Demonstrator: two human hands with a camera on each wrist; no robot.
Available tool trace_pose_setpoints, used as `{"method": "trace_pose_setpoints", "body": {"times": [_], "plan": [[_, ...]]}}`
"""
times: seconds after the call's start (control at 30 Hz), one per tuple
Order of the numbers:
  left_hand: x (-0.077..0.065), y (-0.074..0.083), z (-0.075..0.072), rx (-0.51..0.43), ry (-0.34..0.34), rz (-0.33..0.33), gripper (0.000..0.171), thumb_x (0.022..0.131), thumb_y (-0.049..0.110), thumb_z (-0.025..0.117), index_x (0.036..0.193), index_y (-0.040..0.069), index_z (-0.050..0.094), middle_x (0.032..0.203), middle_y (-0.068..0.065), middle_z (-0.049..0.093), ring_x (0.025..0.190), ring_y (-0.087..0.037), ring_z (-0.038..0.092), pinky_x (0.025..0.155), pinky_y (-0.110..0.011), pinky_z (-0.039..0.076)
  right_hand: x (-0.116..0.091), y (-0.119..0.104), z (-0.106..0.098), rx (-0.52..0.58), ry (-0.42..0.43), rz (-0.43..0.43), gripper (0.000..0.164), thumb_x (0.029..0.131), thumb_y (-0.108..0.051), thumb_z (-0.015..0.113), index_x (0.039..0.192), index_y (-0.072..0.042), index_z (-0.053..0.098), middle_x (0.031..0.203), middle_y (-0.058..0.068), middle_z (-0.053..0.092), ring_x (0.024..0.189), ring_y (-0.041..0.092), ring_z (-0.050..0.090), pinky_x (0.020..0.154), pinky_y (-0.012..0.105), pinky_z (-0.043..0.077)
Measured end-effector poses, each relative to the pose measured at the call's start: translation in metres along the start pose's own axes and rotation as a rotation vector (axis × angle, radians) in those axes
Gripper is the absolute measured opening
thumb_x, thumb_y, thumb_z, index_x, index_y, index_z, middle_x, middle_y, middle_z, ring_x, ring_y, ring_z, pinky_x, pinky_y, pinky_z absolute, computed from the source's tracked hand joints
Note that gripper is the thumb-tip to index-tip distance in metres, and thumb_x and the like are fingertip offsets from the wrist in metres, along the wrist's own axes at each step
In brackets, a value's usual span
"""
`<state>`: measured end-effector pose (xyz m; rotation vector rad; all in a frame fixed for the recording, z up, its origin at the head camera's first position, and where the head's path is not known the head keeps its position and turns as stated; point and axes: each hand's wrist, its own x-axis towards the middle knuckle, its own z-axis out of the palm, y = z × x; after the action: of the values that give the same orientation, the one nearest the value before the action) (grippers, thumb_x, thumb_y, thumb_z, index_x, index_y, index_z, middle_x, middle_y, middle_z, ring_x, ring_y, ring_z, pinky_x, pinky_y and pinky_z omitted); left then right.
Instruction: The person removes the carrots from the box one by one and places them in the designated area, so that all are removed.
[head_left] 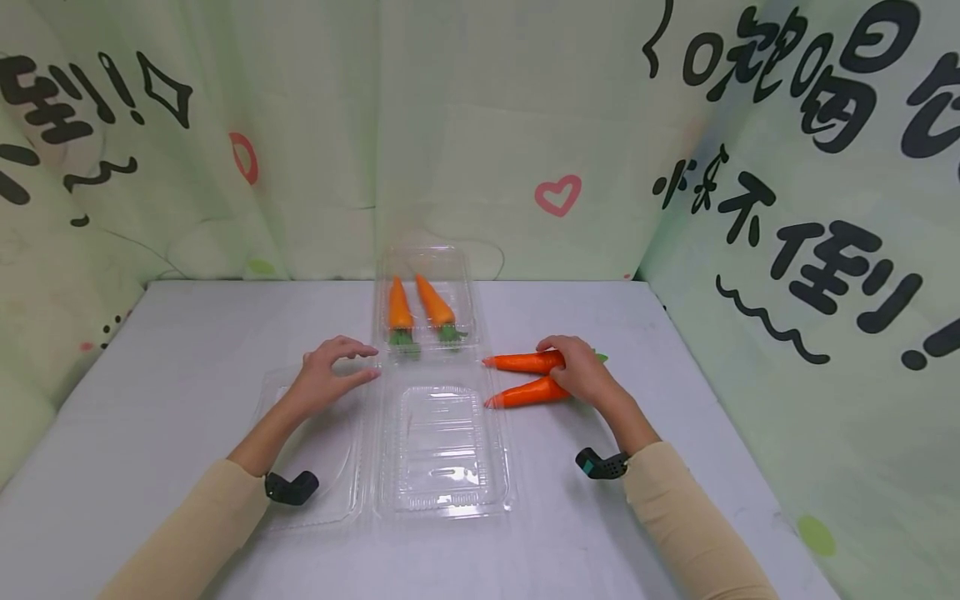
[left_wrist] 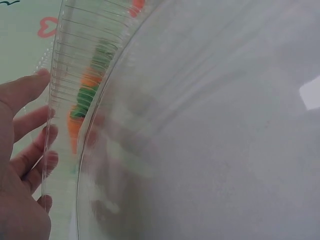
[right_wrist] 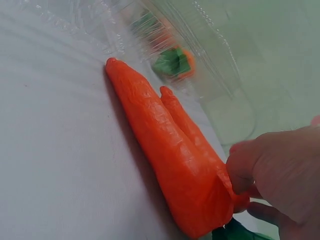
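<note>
Two large orange-red toy carrots lie side by side on the table, tips pointing left in the head view. My right hand (head_left: 581,367) pinches the thick end of the far carrot (head_left: 522,362), its thumb between the two. The near carrot (right_wrist: 160,160) rests against the far one, in front of my fingers in the right wrist view. My left hand (head_left: 330,375) is held over the left part of an opened clear plastic box (head_left: 442,450), fingers and thumb spread apart with nothing between them. Both carrot tips reach the box's right rim.
Behind the opened box stands another clear plastic box (head_left: 471,292), holding two smaller orange carrots (head_left: 436,302) with green tops. The clear lid (head_left: 330,492) lies flat at the left. A printed curtain (head_left: 465,125) closes off the table's (head_left: 210,333) back and sides.
</note>
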<state>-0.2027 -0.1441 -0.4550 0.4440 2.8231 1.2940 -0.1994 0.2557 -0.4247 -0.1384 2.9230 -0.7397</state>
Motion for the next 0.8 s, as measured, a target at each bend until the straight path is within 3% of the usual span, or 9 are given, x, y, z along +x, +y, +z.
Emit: {"method": "trace_pose_setpoints", "body": {"times": [0.37,0.6,0.8], "plan": [[0.004,0.004,-0.003,-0.037,0.039,-0.036,0.050,0.086,0.034,0.072,0.129,0.015,0.056,0.130,-0.011,0.053,0.118,-0.031,0.046,0.104,-0.059,0.023,0.004,-0.005,-0.001,0.069,0.047,-0.035,0.043,0.091,-0.003,0.057,0.132,-0.011,0.055,0.138,0.013,0.054,0.129,0.035,0.046,0.107,0.052,0.041],[0.008,0.008,-0.004,-0.041,0.062,0.003,0.053,0.085,0.030,0.073,0.131,0.014,0.054,0.133,-0.011,0.051,0.118,-0.031,0.048,0.101,-0.053,0.042,0.008,-0.011,0.000,0.128,0.043,-0.042,0.043,0.092,-0.006,0.055,0.135,-0.012,0.052,0.137,0.011,0.054,0.128,0.033,0.048,0.104,0.048,0.045],[0.009,0.008,-0.004,-0.032,0.069,0.004,0.059,0.085,0.028,0.073,0.137,0.014,0.049,0.139,-0.013,0.046,0.123,-0.031,0.046,0.103,-0.053,0.041,0.010,-0.019,0.002,0.186,0.038,-0.065,0.043,0.094,-0.010,0.057,0.136,-0.012,0.051,0.136,0.011,0.055,0.127,0.033,0.050,0.105,0.048,0.044]]}}
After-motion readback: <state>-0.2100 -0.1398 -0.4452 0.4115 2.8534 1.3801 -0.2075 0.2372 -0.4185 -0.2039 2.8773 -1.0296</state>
